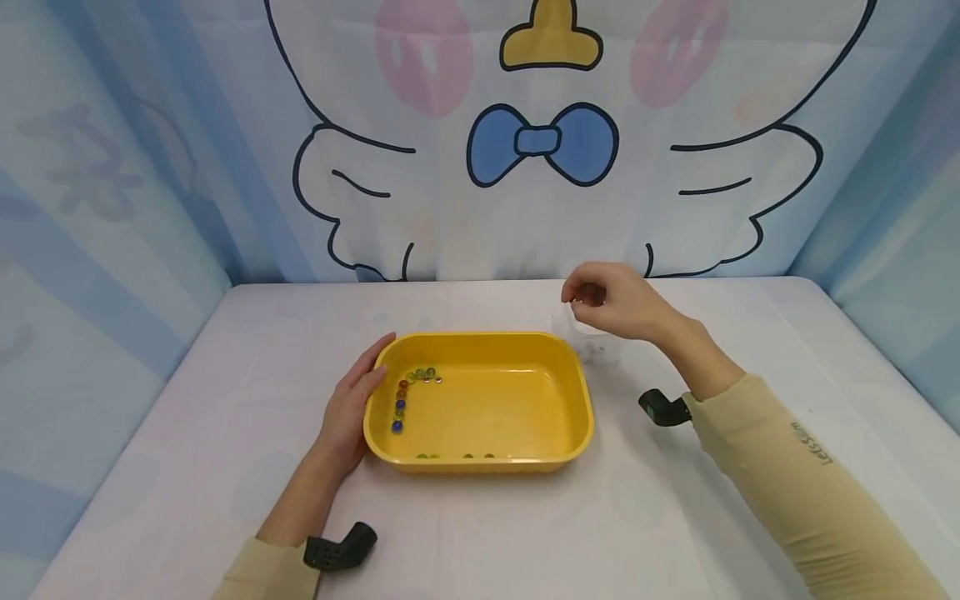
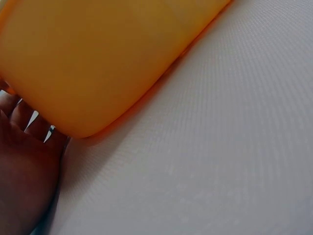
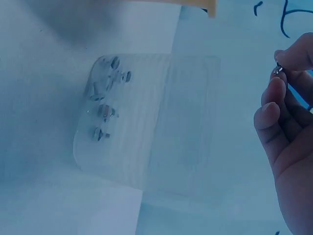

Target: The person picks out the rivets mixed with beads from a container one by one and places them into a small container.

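A yellow tray (image 1: 480,404) stands on the table with several glass marbles (image 1: 401,404) along its left side and more by its front wall. Two tiny shiny pieces (image 1: 438,380) lie near the marbles at the back left. My left hand (image 1: 347,412) grips the tray's left side, thumb at the rim; in the left wrist view some fingers go out of sight behind its wall. Above a clear plastic box (image 3: 146,122), my right hand (image 1: 618,302) pinches a small shiny metal piece (image 3: 278,70) between thumb and fingertips. Several small stud-like metal pieces (image 3: 105,112) lie inside the box.
The white-covered table (image 1: 675,500) extends around the tray. A printed cloth backdrop (image 1: 540,225) stands along the table's back edge, with blue and white cloth at both sides. Dark wrist cameras (image 1: 341,547) sit at both sleeves.
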{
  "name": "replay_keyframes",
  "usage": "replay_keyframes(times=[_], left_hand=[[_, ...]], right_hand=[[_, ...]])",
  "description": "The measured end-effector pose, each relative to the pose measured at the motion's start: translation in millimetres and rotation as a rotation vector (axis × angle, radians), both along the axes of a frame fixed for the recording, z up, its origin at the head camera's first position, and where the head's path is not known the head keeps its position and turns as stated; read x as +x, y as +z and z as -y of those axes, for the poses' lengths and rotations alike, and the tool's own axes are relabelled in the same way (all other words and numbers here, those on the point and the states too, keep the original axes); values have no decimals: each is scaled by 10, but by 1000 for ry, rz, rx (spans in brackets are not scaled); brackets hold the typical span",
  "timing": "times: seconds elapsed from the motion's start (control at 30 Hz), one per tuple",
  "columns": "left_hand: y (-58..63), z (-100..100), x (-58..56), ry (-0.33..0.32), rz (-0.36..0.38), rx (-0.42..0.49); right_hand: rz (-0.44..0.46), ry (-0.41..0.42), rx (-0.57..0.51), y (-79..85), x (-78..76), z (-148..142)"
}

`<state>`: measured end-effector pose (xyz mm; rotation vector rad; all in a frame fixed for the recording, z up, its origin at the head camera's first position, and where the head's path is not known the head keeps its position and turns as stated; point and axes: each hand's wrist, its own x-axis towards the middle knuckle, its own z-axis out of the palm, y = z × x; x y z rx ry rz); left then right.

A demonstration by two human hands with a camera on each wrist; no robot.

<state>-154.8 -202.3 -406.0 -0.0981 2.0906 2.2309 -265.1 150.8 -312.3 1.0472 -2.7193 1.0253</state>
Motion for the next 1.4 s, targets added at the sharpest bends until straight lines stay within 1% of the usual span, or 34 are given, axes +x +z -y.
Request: replay_keyframes(times=[0.33, 0.47, 0.83, 1.4], left_hand=[[-16, -7, -8, 4, -3, -5], [-12, -10, -8, 4, 0, 0], [0, -8, -2, 2, 0, 5], [-15, 6, -6, 2, 4, 18]], right_hand=[[49, -101, 23, -113, -38, -157], [62, -128, 31, -145, -56, -207], [81, -162, 37, -186, -43, -253], [71, -159, 38, -158, -18, -220]])
